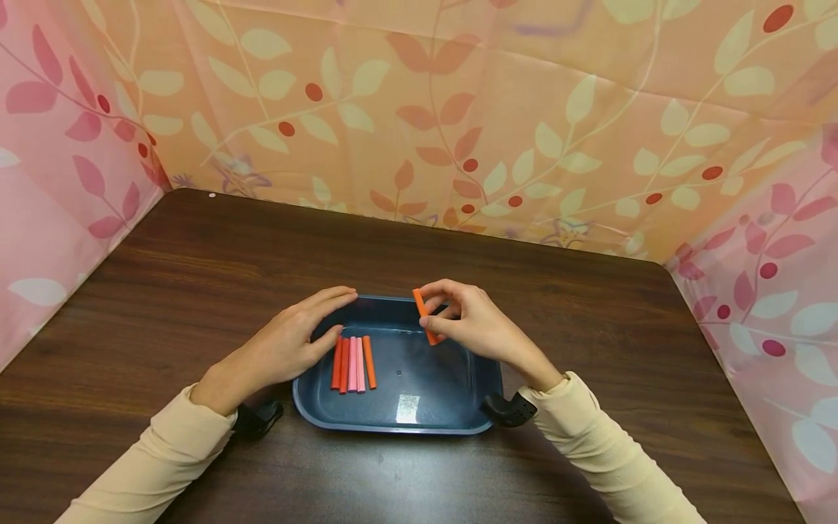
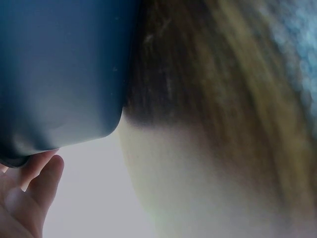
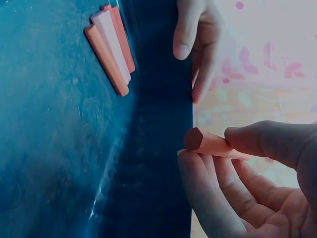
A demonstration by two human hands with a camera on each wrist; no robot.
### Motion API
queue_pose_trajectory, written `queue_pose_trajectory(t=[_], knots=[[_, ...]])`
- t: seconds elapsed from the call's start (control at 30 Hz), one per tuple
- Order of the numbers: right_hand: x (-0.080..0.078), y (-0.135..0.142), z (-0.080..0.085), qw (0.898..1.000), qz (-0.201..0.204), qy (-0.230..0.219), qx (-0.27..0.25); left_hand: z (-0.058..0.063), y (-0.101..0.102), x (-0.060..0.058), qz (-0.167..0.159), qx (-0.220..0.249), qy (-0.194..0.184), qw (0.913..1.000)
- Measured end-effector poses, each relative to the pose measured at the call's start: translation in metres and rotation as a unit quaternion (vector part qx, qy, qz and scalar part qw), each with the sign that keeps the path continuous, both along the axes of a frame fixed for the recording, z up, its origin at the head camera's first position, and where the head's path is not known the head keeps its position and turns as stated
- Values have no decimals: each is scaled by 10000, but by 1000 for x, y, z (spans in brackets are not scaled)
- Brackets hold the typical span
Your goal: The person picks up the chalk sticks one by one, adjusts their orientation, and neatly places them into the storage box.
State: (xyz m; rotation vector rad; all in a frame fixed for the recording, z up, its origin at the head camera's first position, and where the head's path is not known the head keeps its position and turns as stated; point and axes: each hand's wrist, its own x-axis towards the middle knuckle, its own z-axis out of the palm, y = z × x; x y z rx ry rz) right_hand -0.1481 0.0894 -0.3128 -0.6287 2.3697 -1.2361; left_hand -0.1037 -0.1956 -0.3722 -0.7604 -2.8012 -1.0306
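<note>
Five slim sticks lie side by side in the left part of a dark blue tray [image 1: 435, 397]: two red sticks [image 1: 340, 364], two pink sticks [image 1: 356, 364] and an orange stick [image 1: 369, 362]. My right hand [image 1: 474, 316] pinches another orange stick [image 1: 418, 302] between thumb and fingers, above the tray's far right side. In the right wrist view the held orange stick [image 3: 213, 145] shows a six-sided end. My left hand [image 1: 288, 338] straddles the tray's far left corner, fairly straight fingers along the outside and thumb reaching inside, near the red sticks.
The tray stands on a dark brown wooden table [image 1: 262, 240]. Patterned leaf cloth [image 1: 419, 109] hangs behind and on both sides of it. A pale rectangular patch [image 1: 407, 409] shows on the tray's floor near the front.
</note>
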Motion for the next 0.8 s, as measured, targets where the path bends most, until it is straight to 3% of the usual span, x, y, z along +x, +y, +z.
queue_pose_trajectory(t=[0.2,0.8], knots=[[0,-7,-5,9998,100,-106,-125,0,0,-1,10,-27,-22,10000],[-4,-30,-12,9973,676,22,294,0,-1,0,-20,-37,-62,10000]])
